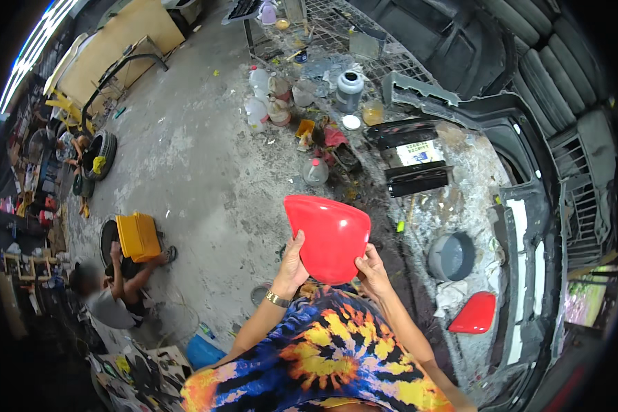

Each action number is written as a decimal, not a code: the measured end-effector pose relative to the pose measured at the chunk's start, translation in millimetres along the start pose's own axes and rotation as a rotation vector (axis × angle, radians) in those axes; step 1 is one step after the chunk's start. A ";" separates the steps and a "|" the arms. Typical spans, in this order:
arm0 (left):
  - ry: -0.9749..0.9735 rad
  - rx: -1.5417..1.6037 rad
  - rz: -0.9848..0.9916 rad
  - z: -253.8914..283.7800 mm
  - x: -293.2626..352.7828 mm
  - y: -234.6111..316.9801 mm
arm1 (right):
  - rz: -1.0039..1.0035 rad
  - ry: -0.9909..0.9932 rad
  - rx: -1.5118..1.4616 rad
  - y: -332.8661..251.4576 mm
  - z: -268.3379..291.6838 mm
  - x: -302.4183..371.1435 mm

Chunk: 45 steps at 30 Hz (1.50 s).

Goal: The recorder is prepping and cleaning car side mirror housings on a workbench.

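Note:
A glossy red curved cover [329, 237], shaped like a vehicle mirror shell, is held up in front of my body. My left hand [291, 266] grips its lower left edge, with a gold-coloured watch on that wrist. On the opposite side my right hand [373, 272] holds the lower right edge between thumb and fingers. The smooth outer face shows towards me and catches bright reflections. A second, smaller-looking red cover [474, 314] lies on the paint-stained surface to my right.
A grey tub [451, 256] and two black glossy strips [419, 179] are to the right, beside a large dark bumper [539, 206]. Ahead stand plastic jugs [257, 81] and a paint can [349, 90]. At left a person [110, 302] sits near a yellow crate [139, 236].

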<state>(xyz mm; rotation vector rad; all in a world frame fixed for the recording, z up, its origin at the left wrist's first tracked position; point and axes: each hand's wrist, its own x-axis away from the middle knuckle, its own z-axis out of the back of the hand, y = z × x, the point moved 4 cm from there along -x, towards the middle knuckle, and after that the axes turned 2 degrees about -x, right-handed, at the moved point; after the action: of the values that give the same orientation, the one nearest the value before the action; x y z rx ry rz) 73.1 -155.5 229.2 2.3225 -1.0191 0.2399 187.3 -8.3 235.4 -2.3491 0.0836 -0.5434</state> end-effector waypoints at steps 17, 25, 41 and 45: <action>0.242 -0.079 -0.422 123.0 -14.1 300.4 | -0.459 -0.337 -0.079 149.1 -206.8 -233.6; 0.250 -0.533 -0.541 104.3 -107.3 385.5 | -0.486 -0.396 -0.074 144.2 -246.5 -376.4; 0.244 -0.597 -0.484 79.2 -342.7 546.5 | -0.388 -0.456 0.339 89.6 -289.4 -630.5; 0.216 -0.711 -0.405 93.1 -402.0 580.2 | -0.237 -0.304 0.668 97.3 -274.2 -675.9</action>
<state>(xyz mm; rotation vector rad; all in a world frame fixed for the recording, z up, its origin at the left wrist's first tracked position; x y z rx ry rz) -628.5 -273.6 256.6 1.7426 -0.4075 -0.0367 -529.7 -113.6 108.0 -1.7608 -0.4545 -0.2589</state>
